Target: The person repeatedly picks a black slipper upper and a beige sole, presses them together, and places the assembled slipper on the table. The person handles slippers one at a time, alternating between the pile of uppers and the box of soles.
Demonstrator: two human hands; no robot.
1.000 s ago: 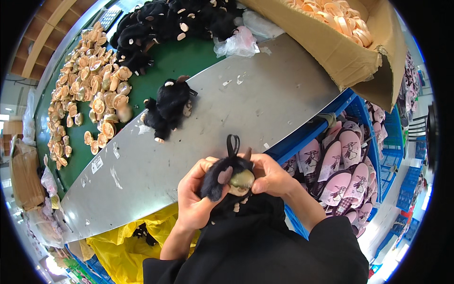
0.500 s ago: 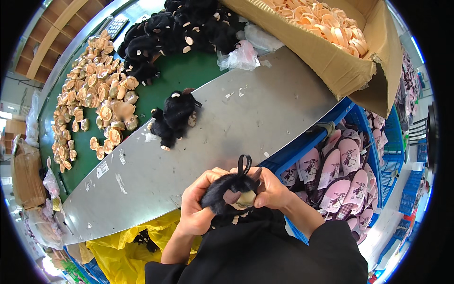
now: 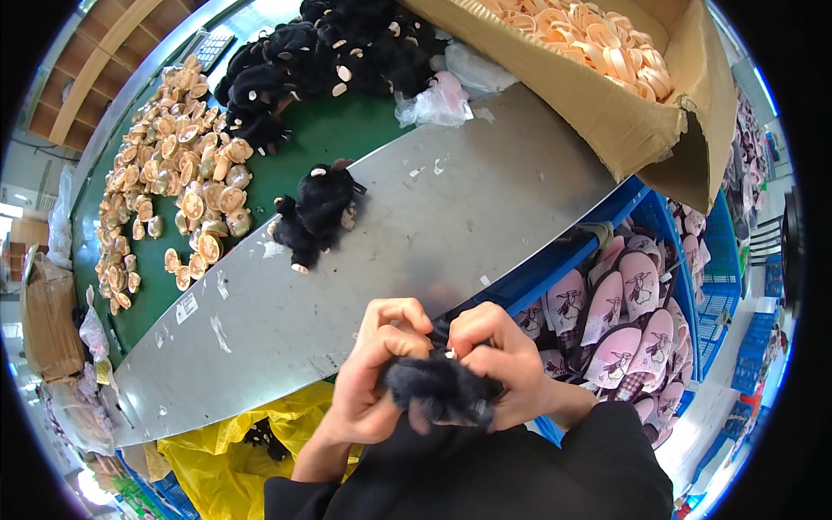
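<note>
Close to my body, both hands grip a small black plush toy with long fur. My left hand pinches it on one side with bent fingers. On the other side my right hand grips it, thumb and fingertips drawn together near its top. A brownish ear hangs low on the toy; its light face is hidden from view. Ahead, another black plush toy lies across the metal table edge and the green surface.
Peach and gold plastic face shells lie heaped at left, with black plush toys piled beyond. A cardboard box of peach plastic pieces stands at far right. Blue crates hold pink slippers. A yellow bag hangs below the table.
The plush toy has turned over in my hands, so its light face and upright black loop no longer show. My fingers have moved together at its top.
</note>
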